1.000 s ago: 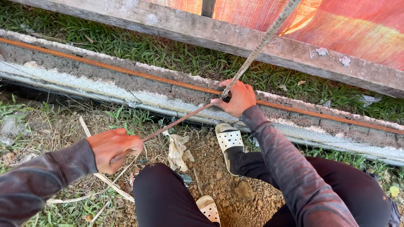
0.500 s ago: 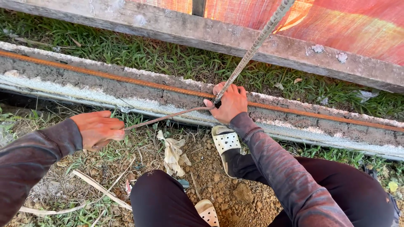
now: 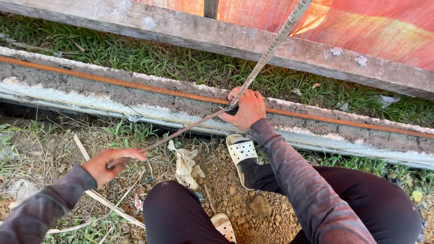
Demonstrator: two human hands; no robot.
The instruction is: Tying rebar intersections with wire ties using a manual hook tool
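A long ribbed steel rod (image 3: 266, 56) slants down from the upper right to the concrete beam (image 3: 90, 92). My right hand (image 3: 245, 108) grips it where it meets the beam and the rusty bar (image 3: 135, 86) that runs along the beam's top. From there a thinner rusty length (image 3: 181, 132) runs down and left to my left hand (image 3: 110, 163), which is closed around its end above the dirt. Both arms wear dark long sleeves.
I squat on loose brown soil (image 3: 253, 208) in dark trousers and white perforated sandals (image 3: 242, 156). A crumpled pale rag (image 3: 184, 165) lies by my knee, thin wooden strips (image 3: 106, 201) at the left. Grass (image 3: 149, 58), a weathered plank (image 3: 190, 29) and an orange sheet (image 3: 361, 27) lie beyond the beam.
My left hand has swung down and toward me with the thin rod's end, after rising half a second ago. The right hand stays on the beam, and the view has shifted slightly.
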